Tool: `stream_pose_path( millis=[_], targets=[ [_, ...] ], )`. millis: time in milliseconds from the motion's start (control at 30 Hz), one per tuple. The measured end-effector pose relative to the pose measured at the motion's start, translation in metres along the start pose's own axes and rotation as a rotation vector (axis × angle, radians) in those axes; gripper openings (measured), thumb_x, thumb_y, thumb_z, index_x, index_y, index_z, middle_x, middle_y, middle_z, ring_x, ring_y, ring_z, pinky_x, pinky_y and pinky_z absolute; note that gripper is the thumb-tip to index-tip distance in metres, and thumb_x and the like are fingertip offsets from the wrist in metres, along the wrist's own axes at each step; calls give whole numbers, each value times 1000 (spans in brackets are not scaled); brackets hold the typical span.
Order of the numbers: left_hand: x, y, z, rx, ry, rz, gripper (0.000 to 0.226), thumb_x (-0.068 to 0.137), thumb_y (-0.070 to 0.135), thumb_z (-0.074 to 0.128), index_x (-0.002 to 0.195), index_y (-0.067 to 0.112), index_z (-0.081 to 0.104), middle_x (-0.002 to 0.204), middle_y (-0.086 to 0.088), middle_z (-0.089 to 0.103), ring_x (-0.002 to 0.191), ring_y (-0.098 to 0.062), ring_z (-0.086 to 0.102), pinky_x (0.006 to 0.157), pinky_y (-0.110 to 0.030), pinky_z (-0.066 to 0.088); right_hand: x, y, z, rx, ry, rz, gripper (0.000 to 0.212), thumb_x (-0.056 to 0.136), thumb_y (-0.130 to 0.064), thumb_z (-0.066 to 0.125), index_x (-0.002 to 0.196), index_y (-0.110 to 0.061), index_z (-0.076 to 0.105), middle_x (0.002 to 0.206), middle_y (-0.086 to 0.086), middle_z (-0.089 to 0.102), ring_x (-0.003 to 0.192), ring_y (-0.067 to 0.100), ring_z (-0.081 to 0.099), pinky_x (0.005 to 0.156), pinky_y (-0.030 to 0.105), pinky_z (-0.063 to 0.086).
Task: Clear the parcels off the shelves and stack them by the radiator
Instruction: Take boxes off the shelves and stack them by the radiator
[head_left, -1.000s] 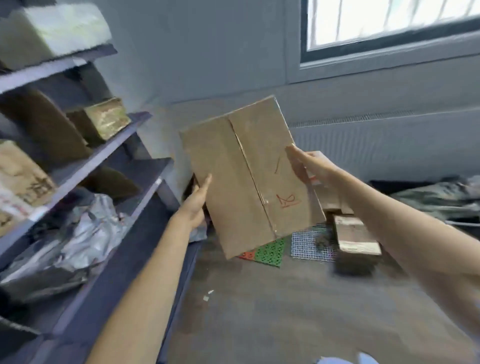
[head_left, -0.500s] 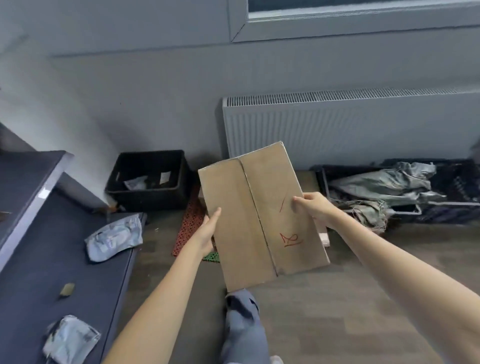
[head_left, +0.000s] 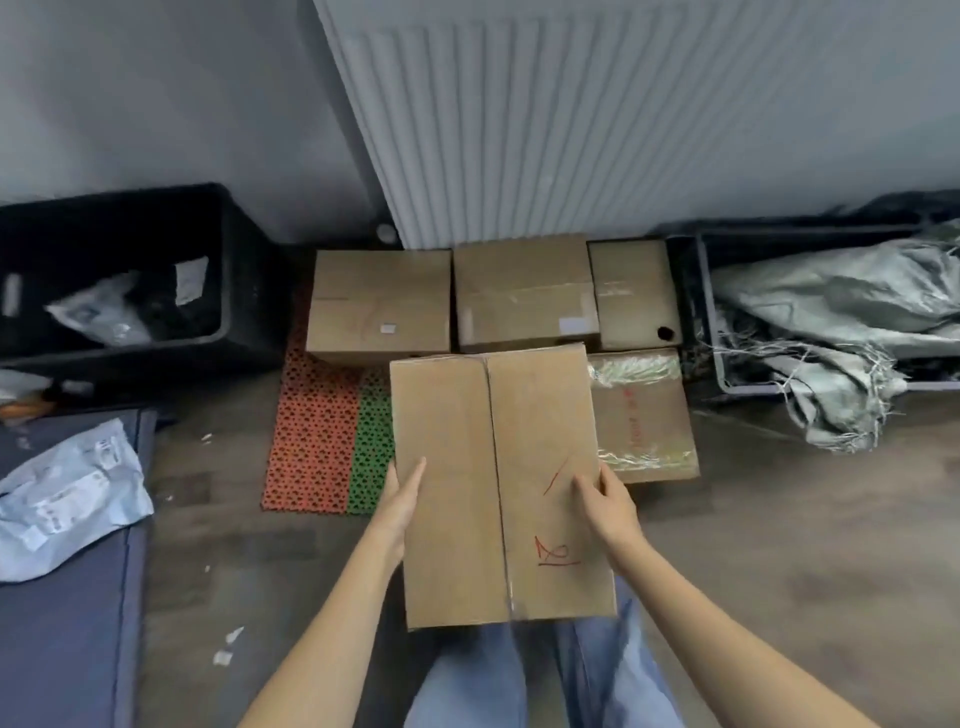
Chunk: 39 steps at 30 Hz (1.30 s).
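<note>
Fingers (head_left: 415, 470) of my left hand (head_left: 397, 506) lie straight along the left edge of the box (head_left: 496, 483), thumb hidden beneath; those of my right hand (head_left: 610, 506) curl over its right edge, so both hands are grasping it. It hangs flat above the floor, in front of four parcels (head_left: 522, 293) lined up under the radiator (head_left: 571, 119). I judge the step is setting it down: I should lower it level onto the mat (head_left: 324, 441), flush against the front parcel (head_left: 641, 415), and slide my hands out sideways only once it rests squarely.
</note>
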<state>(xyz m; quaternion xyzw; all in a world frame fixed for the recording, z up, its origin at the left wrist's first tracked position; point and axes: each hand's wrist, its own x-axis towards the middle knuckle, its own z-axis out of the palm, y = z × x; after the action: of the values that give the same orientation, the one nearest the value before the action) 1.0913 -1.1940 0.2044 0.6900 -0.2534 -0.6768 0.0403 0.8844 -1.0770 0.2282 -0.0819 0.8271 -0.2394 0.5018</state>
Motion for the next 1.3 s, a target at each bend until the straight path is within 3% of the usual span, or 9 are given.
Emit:
stream_pose_path(
  millis=[267, 367, 467, 600, 800, 1000, 1067, 1167, 1300],
  targets=[
    [211, -45, 70, 187, -10, 44, 53, 99, 17, 42, 146, 34, 25, 140, 3, 47, 107, -12, 52, 70, -17, 45, 216, 93, 39, 21, -83, 149, 43, 94, -20, 41, 136, -10, 41, 134, 7, 52, 122, 25, 49, 103, 39, 41],
    [262, -54, 90, 218, 3, 114, 62, 94, -2, 37, 147, 29, 26, 143, 0, 45, 120, -15, 50, 86, -25, 49, 272, 95, 39, 16, -116, 84, 39, 96, -15, 39, 134, -10, 45, 130, 7, 53, 109, 16, 53, 84, 27, 42],
    [287, -61, 114, 293, 49, 140, 66, 92, -5, 33, 148, 26, 20, 152, -1, 31, 134, -18, 37, 111, -38, 34, 309, 83, 30, 34, -120, 57, 48, 99, -23, 39, 144, -12, 32, 147, 5, 38, 131, 19, 39, 101, 26, 32],
    [287, -58, 150, 358, 58, 188, 64, 93, -3, 31, 149, 26, 19, 159, -1, 5, 146, -17, 4, 120, -38, 5, 319, 77, 13, -1, -154, 53, 51, 99, -26, 38, 147, -12, 27, 151, 4, 32, 138, 19, 31, 112, 30, 25],
    [270, -22, 171, 670, 37, 61, 57, 100, 23, 33, 148, 38, 6, 156, -8, -22, 144, -34, -15, 116, -50, -1, 276, 68, 22, -238, -196, -37, 56, 98, -18, 40, 149, -11, 18, 155, 8, 25, 142, 23, 26, 111, 28, 23],
    [155, 2, 128, 927, -236, 243, 55, 96, 11, 37, 148, 24, 24, 154, -13, 24, 140, -30, 26, 115, -34, 24, 172, 4, 3, -277, -111, -43, 53, 96, -14, 41, 147, -11, 27, 147, 12, 39, 131, 27, 42, 104, 33, 35],
    [99, 21, 88, 905, -200, 237, 49, 96, 10, 40, 143, 21, 36, 144, -14, 40, 127, -30, 45, 98, -25, 38, 115, -38, 3, -252, -104, -60, 51, 96, -13, 40, 146, -11, 29, 143, 13, 44, 126, 27, 47, 99, 31, 38],
    [13, 53, 21, 804, -71, 239, 40, 97, 8, 38, 135, 12, 48, 110, -13, 57, 76, -23, 58, 61, -17, 42, 25, -109, 10, -209, -168, -154, 50, 96, -14, 40, 145, -11, 32, 142, 12, 45, 127, 25, 46, 101, 29, 36],
    [-91, 90, -59, 775, 119, 251, 37, 95, 7, 40, 128, 10, 55, 113, -12, 63, 84, -19, 54, 64, -23, 39, -76, -196, 24, -273, -337, -324, 46, 97, -17, 39, 143, -14, 37, 141, 10, 47, 124, 25, 49, 101, 31, 38]
  ],
)
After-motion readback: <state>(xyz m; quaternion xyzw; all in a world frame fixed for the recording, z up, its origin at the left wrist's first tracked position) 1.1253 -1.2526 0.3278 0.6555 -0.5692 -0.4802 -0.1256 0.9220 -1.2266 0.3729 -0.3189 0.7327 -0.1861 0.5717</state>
